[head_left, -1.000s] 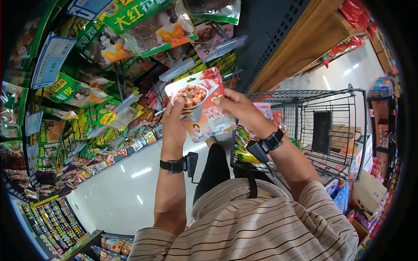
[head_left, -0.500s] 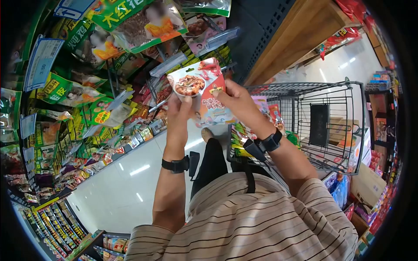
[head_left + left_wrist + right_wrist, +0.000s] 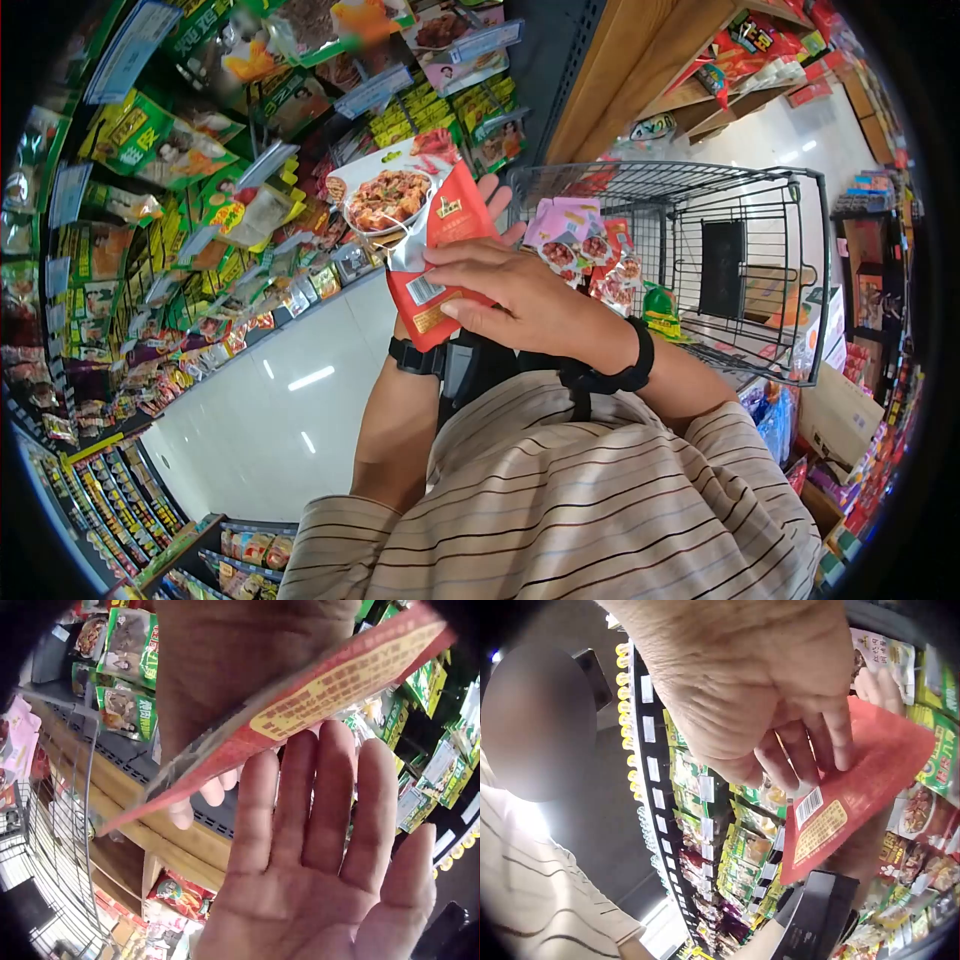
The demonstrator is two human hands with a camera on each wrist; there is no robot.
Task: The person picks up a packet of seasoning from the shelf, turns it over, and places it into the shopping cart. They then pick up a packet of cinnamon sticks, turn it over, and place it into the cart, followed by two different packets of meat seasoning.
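**Packet now lies between two opened hands**

Both hands pinched the red-and-white packet by its sides half a second ago; now the right hand lies across it, and a barcode and yellow panel show, which probably makes the small print easier to check.

The right hand is open, its fingers extended and touching the packet. The left hand is open too, palm exposed and fingers nearly straight, behind the packet; whether it touches, I cannot tell.

Just beyond the right hand, pink packets and a green packet lie in the trolley. Farther off, beyond the left hand, hang shelf packets.
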